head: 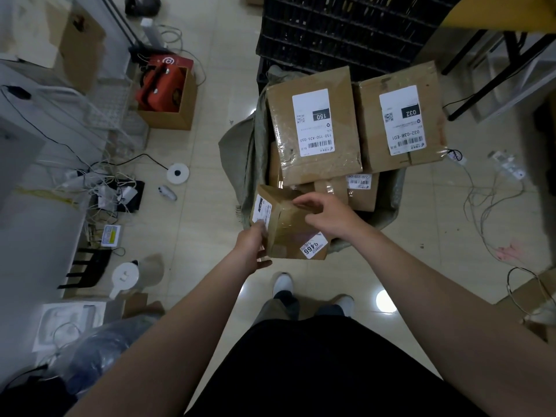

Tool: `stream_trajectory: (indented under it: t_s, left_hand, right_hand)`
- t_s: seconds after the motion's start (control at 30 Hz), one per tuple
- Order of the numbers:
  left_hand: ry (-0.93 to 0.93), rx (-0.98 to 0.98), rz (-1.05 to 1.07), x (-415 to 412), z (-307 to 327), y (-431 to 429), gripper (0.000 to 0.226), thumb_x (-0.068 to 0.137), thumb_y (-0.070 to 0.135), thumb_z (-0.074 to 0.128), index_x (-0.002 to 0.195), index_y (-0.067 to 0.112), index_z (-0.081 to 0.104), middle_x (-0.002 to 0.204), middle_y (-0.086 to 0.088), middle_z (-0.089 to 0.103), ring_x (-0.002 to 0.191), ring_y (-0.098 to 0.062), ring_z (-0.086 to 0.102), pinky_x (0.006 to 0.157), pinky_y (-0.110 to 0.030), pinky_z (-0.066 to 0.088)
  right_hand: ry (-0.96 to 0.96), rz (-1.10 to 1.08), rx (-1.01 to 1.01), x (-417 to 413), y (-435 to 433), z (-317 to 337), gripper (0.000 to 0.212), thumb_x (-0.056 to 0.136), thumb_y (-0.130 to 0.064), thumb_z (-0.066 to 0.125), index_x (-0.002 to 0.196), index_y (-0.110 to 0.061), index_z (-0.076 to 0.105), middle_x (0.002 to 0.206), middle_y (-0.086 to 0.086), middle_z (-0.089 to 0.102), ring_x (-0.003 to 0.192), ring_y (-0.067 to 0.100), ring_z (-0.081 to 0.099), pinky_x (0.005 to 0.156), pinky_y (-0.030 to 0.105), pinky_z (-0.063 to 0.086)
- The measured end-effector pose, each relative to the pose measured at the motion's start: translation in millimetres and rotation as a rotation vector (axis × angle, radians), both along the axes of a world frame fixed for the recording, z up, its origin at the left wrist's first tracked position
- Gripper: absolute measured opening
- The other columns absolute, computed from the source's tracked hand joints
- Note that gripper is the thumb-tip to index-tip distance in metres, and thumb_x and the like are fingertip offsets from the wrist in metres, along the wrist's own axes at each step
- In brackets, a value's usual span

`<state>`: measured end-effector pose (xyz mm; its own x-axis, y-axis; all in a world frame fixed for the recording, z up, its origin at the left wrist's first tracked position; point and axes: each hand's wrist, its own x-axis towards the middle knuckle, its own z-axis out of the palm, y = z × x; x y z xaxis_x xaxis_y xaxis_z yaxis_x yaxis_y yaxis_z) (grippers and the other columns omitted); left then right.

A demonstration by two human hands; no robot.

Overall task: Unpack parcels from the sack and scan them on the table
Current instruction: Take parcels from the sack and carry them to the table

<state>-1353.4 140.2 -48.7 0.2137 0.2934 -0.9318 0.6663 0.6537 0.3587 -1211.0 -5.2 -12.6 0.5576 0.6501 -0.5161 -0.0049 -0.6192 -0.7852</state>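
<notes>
A grey-green woven sack [234, 152] lies open on the tiled floor with several cardboard parcels in it. Two large flat parcels, labelled 150 [313, 127] and 032 [400, 118], lie on top. At the sack's near edge a small brown box [288, 230] carries a "9466" sticker. My left hand [252, 248] grips that box on its left side and underneath. Spread over the box's top right, my right hand [325, 215] rests on it. Smaller parcels [361, 191] lie partly hidden below the large ones.
A black plastic crate stack [340, 31] stands behind the sack. Left are a grey table edge [39, 230], tangled cables, an open carton with a red item [165, 91], and a white round device [178, 173]. Loose wires [487, 212] trail right. My shoes [282, 284] stand close to the sack.
</notes>
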Motion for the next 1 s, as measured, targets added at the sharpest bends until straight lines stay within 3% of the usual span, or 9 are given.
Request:
stream_trajectory:
  t_s: [0.1, 0.17, 0.27, 0.4, 0.5, 0.57, 0.7, 0.83, 1.0]
  left_hand:
    - [0.038, -0.002, -0.010, 6.9, 3.2, 4.5, 0.042, 0.102, 0.051, 0.049, 0.127, 0.019, 0.060, 0.113, -0.013, 0.066, 0.099, -0.031, 0.063, 0.092, -0.050, 0.055]
    - [0.053, 0.043, -0.032, 13.8, 4.6, 8.7, 0.048, 0.103, 0.052, 0.047, 0.136, 0.018, 0.056, 0.121, -0.011, 0.063, 0.109, -0.033, 0.058, 0.090, -0.049, 0.052]
    - [0.024, 0.182, -0.093, 27.9, 10.2, 15.3, 0.050, 0.103, 0.047, 0.047, 0.142, 0.016, 0.055, 0.135, -0.011, 0.061, 0.119, -0.036, 0.056, 0.093, -0.043, 0.046]
    - [-0.095, 0.447, -0.200, 50.7, 29.3, 27.2, 0.036, 0.098, 0.032, 0.056, 0.130, 0.017, 0.058, 0.135, -0.013, 0.061, 0.113, -0.032, 0.063, 0.103, -0.046, 0.052]
    - [-0.211, 0.692, -0.414, 77.1, 61.4, 31.3, 0.028, 0.096, 0.029, 0.060, 0.124, 0.026, 0.060, 0.128, 0.002, 0.063, 0.114, -0.023, 0.062, 0.102, -0.043, 0.051]
    - [-0.286, 0.837, -0.584, 100.7, 85.1, 30.3, 0.019, 0.096, 0.035, 0.062, 0.114, 0.032, 0.059, 0.118, 0.009, 0.064, 0.107, -0.018, 0.064, 0.091, -0.040, 0.056]
    - [-0.386, 1.000, -0.881, 152.6, 127.8, 19.6, 0.025, 0.092, 0.030, 0.064, 0.117, 0.030, 0.065, 0.125, 0.009, 0.066, 0.107, -0.017, 0.064, 0.084, -0.032, 0.050]
    - [-0.442, 1.052, -1.037, 207.7, 164.4, -13.1, 0.021, 0.094, 0.030, 0.060, 0.114, 0.031, 0.067, 0.119, 0.010, 0.068, 0.110, -0.017, 0.061, 0.091, -0.034, 0.050]
    - [-0.471, 1.030, -1.227, 289.7, 183.9, -71.0, 0.023, 0.096, 0.024, 0.057, 0.116, 0.028, 0.066, 0.123, 0.006, 0.064, 0.111, -0.020, 0.062, 0.091, -0.035, 0.052]
  right_hand:
    - [0.009, -0.003, -0.018, -0.9, 0.3, -2.7, 0.050, 0.088, -0.003, 0.059, 0.118, -0.041, 0.069, 0.128, -0.006, 0.065, 0.113, 0.010, 0.063, 0.088, 0.023, 0.054]
    - [-0.003, -0.029, -0.025, -0.7, 0.2, -4.1, 0.049, 0.090, -0.003, 0.058, 0.119, -0.040, 0.069, 0.127, -0.008, 0.066, 0.112, 0.010, 0.064, 0.084, 0.019, 0.053]
    - [-0.017, -0.041, -0.059, 3.7, -2.3, -4.0, 0.045, 0.093, -0.005, 0.059, 0.120, -0.039, 0.069, 0.126, -0.009, 0.066, 0.108, 0.013, 0.067, 0.081, 0.022, 0.057]
    - [-0.078, -0.042, -0.080, 21.9, -11.9, 5.0, 0.043, 0.094, -0.008, 0.063, 0.128, -0.033, 0.067, 0.121, -0.015, 0.064, 0.109, 0.004, 0.056, 0.076, 0.009, 0.041]
    - [-0.142, -0.059, -0.109, 45.6, -19.5, 22.4, 0.032, 0.092, -0.014, 0.065, 0.116, -0.034, 0.071, 0.110, -0.016, 0.067, 0.097, -0.002, 0.060, 0.070, 0.013, 0.042]
    - [-0.170, -0.072, -0.134, 66.4, -24.6, 39.0, 0.025, 0.091, -0.015, 0.067, 0.104, -0.036, 0.070, 0.101, -0.014, 0.069, 0.088, -0.003, 0.060, 0.067, 0.016, 0.042]
    - [-0.309, -0.092, -0.188, 114.5, -41.2, 82.7, 0.013, 0.086, -0.022, 0.071, 0.093, -0.033, 0.074, 0.086, -0.015, 0.068, 0.075, 0.001, 0.062, 0.061, 0.021, 0.044]
    - [-0.422, -0.090, -0.256, 167.3, -73.5, 117.1, 0.017, 0.084, -0.020, 0.068, 0.092, -0.035, 0.071, 0.087, -0.016, 0.062, 0.079, 0.009, 0.063, 0.069, 0.026, 0.049]
    - [-0.445, -0.110, -0.301, 248.4, -130.0, 132.2, 0.013, 0.083, -0.026, 0.073, 0.081, -0.037, 0.067, 0.080, -0.017, 0.061, 0.073, 0.004, 0.060, 0.056, 0.023, 0.038]
